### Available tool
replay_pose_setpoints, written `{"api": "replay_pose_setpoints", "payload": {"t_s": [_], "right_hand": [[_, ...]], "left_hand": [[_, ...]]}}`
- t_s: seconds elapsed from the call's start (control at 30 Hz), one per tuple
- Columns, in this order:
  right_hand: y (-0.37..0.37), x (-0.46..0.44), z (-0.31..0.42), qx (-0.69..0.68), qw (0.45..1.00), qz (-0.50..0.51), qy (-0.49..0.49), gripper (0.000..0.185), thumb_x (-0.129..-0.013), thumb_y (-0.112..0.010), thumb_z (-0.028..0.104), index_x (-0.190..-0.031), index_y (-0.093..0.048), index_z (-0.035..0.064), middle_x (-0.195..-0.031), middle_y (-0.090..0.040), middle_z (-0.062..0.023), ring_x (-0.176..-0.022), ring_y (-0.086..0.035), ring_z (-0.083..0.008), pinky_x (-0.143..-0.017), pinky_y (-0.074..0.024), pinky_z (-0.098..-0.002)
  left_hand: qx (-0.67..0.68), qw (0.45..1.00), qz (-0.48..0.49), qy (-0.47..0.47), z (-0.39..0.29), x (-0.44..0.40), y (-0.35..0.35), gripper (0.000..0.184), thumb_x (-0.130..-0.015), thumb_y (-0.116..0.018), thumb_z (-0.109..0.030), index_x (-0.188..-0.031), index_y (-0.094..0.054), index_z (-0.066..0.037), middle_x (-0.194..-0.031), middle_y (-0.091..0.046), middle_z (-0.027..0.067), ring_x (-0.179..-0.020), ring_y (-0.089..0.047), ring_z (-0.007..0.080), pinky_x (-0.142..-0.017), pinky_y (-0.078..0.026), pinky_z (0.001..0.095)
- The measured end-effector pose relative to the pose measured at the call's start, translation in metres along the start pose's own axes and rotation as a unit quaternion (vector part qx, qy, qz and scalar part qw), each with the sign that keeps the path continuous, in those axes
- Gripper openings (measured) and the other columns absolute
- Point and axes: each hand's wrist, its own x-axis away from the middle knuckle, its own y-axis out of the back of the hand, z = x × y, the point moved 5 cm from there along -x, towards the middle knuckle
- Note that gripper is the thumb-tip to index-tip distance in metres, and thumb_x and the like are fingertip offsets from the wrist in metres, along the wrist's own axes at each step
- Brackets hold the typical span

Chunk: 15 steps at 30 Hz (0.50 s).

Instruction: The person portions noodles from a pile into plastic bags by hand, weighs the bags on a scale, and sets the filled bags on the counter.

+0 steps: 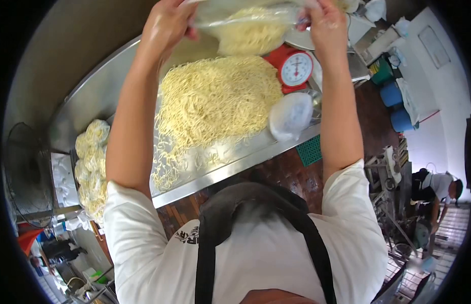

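Note:
Raised at the top of the head view, my left hand (169, 23) grips one top corner of a clear plastic bag (253, 38) with noodles inside. The other top corner is pinched in my right hand (324, 17). Below the bag, a wide heap of loose yellow noodles (220, 101) lies on a steel table (195, 183). A red scale (295, 68) with a round white dial stands at the right of the heap. Nearer to me, a pale plastic bag (291, 116) sits by the table's edge; its contents are unclear.
Several bagged noodle portions (93, 167) are piled at the left. A green mat (310, 151) is on the brown floor. Blue containers (391, 95) stand at the right wall. Another person (440, 186) bends over at the far right, near metal equipment.

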Motion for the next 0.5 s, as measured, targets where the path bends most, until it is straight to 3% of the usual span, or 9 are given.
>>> {"api": "replay_pose_setpoints", "payload": {"t_s": [0.1, 0.13, 0.17, 0.27, 0.33, 0.43, 0.5], "right_hand": [[0.058, -0.033, -0.015, -0.025, 0.993, -0.074, 0.088, 0.023, -0.098, -0.051, 0.013, -0.115, -0.060, 0.0001, -0.097, -0.068, -0.0048, -0.083, -0.064, -0.0137, -0.074, -0.0527, -0.0286], [0.067, -0.035, -0.037, -0.015, 0.987, -0.119, 0.108, 0.024, -0.098, -0.051, 0.012, -0.116, -0.060, 0.0001, -0.099, -0.068, -0.0057, -0.084, -0.065, -0.0144, -0.075, -0.0530, -0.0290], [0.077, -0.033, -0.055, -0.005, 0.979, -0.162, 0.127, 0.025, -0.097, -0.050, 0.012, -0.117, -0.060, 0.0000, -0.101, -0.068, -0.0066, -0.085, -0.065, -0.0151, -0.075, -0.0532, -0.0294], [0.112, -0.003, -0.080, -0.024, 0.995, -0.052, 0.085, 0.032, -0.099, -0.052, 0.014, -0.128, -0.055, 0.0024, -0.092, -0.071, -0.0090, -0.073, -0.067, -0.0140, -0.068, -0.0536, -0.0246], [0.123, 0.034, -0.097, -0.041, 0.998, -0.042, 0.025, 0.028, -0.098, -0.052, 0.012, -0.122, -0.057, -0.0011, -0.094, -0.072, -0.0109, -0.079, -0.070, -0.0168, -0.074, -0.0543, -0.0289], [0.130, 0.099, -0.119, -0.104, 0.989, 0.032, -0.104, 0.026, -0.098, -0.053, 0.009, -0.121, -0.058, -0.0012, -0.095, -0.071, -0.0097, -0.082, -0.069, -0.0145, -0.076, -0.0536, -0.0278], [0.132, 0.135, -0.143, -0.129, 0.976, 0.089, -0.154, 0.026, -0.098, -0.053, 0.008, -0.121, -0.059, -0.0012, -0.096, -0.070, -0.0094, -0.084, -0.067, -0.0136, -0.078, -0.0532, -0.0276]], "left_hand": [[0.063, 0.998, 0.002, -0.014, -0.022, -0.065, -0.074, 0.022, -0.101, -0.047, -0.019, -0.104, -0.063, -0.004, -0.062, -0.052, 0.0013, -0.048, -0.052, 0.0112, -0.045, -0.046, 0.0274], [0.005, 1.000, -0.009, -0.009, 0.005, -0.097, -0.095, 0.029, -0.102, -0.047, -0.025, -0.111, -0.062, -0.003, -0.066, -0.055, 0.0030, -0.054, -0.056, 0.0135, -0.050, -0.050, 0.0296], [0.012, 1.000, 0.025, 0.011, 0.023, -0.114, -0.124, 0.027, -0.098, -0.053, -0.022, -0.114, -0.063, -0.002, -0.069, -0.054, 0.0010, -0.058, -0.056, 0.0124, -0.052, -0.054, 0.0319], [-0.011, 0.993, 0.081, 0.084, 0.073, -0.136, -0.203, 0.025, -0.099, -0.052, -0.020, -0.113, -0.062, -0.002, -0.070, -0.058, 0.0038, -0.053, -0.056, 0.0139, -0.054, -0.057, 0.0330], [-0.006, 0.987, 0.104, 0.120, 0.088, -0.136, -0.243, 0.026, -0.100, -0.051, -0.021, -0.113, -0.061, -0.002, -0.070, -0.058, 0.0042, -0.051, -0.056, 0.0136, -0.054, -0.057, 0.0331], [-0.009, 0.998, 0.041, 0.049, 0.081, -0.158, -0.263, 0.031, -0.101, -0.049, -0.026, -0.116, -0.062, -0.002, -0.067, -0.055, 0.0024, -0.050, -0.053, 0.0113, -0.055, -0.058, 0.0324], [-0.013, 0.997, 0.055, 0.049, 0.066, -0.165, -0.267, 0.029, -0.100, -0.053, -0.025, -0.115, -0.065, -0.003, -0.069, -0.058, 0.0053, -0.051, -0.054, 0.0129, -0.051, -0.058, 0.0334]]}}
